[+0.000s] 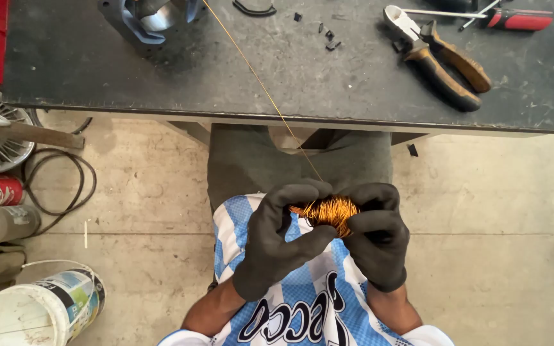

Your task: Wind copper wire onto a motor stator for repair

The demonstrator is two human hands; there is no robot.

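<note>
Close against the person's lap, the gloved left hand [276,240] and right hand [376,234] cup a bundle of copper wire [329,213] between curled fingers, keeping the coil compact. One taut wire strand [261,86] runs up across the dark workbench [226,70] toward a grey metal housing [145,19]. Pliers [440,57] lie within reach.

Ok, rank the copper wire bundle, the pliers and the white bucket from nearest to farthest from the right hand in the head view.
1. Copper wire bundle: held against the right hand, between both hands.
2. Pliers: on the workbench, up and to the right.
3. White bucket: on the floor, far left, beyond the left hand.
</note>
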